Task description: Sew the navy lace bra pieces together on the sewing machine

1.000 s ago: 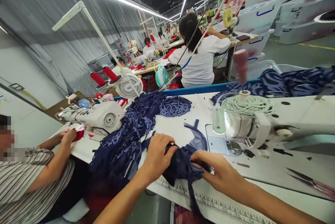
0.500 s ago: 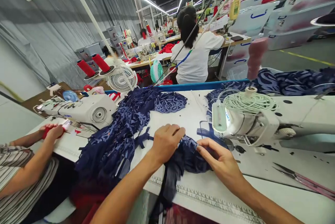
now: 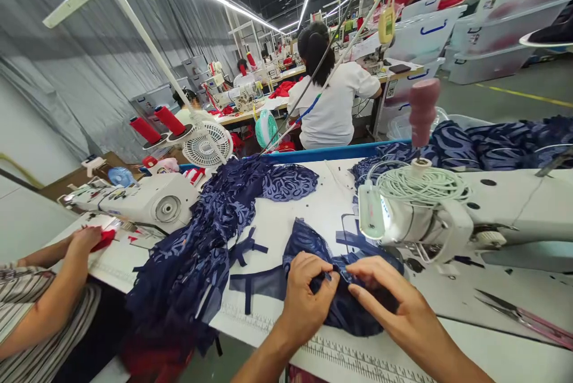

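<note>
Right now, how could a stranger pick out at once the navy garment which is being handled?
Start from the large white sewing machine on the right. The navy garment lies to its left, nearer the camera. The left hand and right hand hold it, unlike the navy heap further left.
</note>
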Available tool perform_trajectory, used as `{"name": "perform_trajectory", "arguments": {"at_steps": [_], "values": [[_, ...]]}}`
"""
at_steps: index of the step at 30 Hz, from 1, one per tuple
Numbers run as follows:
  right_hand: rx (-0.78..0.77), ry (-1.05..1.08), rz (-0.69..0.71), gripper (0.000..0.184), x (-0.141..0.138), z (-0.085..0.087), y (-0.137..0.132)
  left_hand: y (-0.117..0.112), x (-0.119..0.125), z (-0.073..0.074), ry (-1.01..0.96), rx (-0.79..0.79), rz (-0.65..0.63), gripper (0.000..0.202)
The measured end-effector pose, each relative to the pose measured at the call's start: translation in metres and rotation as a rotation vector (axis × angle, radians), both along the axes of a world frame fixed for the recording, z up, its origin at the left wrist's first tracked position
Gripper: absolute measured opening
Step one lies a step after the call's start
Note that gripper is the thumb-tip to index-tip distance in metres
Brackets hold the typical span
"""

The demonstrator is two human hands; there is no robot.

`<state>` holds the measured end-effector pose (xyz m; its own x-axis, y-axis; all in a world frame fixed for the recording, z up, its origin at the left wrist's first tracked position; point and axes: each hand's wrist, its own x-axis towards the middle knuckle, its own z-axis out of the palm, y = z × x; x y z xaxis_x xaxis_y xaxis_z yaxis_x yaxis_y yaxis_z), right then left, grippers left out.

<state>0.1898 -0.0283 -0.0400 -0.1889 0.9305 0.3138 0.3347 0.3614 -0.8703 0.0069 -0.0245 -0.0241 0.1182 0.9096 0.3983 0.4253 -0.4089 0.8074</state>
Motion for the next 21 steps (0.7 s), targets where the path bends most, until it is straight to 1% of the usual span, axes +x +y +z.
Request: {"name": "perform_trajectory", "arguments": {"at_steps": [2, 4, 6, 7, 10, 12, 15, 17, 19, 21], "values": [[0.018, 0.011, 0.013, 0.019, -0.002, 0.005, 0.002, -0.001, 0.001, -0.001, 0.027, 0.008, -0.023, 0.006], [-0.007, 0.046, 0.057, 0.017, -0.006, 0.011, 0.005, -0.003, 0.002, -0.002, 0.049, -0.002, -0.055, 0.008], [-0.053, 0.088, 0.057, 0.025, -0.007, 0.016, 0.008, -0.004, 0.004, -0.003, 0.042, -0.032, -0.081, 0.01], [-0.078, 0.098, 0.024, 0.029, -0.006, 0.017, 0.009, -0.005, 0.004, -0.003, 0.029, -0.048, -0.084, 0.011], [-0.13, 0.055, -0.149, 0.037, 0.002, 0.014, 0.01, -0.007, 0.001, -0.004, -0.015, -0.064, -0.075, 0.011], [-0.148, -0.013, -0.181, 0.043, 0.008, 0.01, 0.01, -0.01, -0.002, -0.003, 0.0, -0.046, -0.072, 0.01], [-0.193, -0.122, -0.095, 0.04, 0.014, 0.003, 0.009, -0.016, -0.006, -0.004, 0.071, 0.032, -0.06, 0.015], [-0.263, -0.169, -0.009, 0.037, 0.013, 0.002, 0.01, -0.02, -0.008, -0.007, 0.116, 0.112, -0.047, 0.02], [-0.368, -0.134, 0.065, 0.034, 0.009, 0.002, 0.012, -0.022, -0.01, -0.012, 0.143, 0.209, -0.044, 0.025], [-0.452, -0.037, 0.101, 0.029, 0.001, 0.001, 0.016, -0.023, -0.01, -0.017, 0.15, 0.301, -0.049, 0.029]]}}
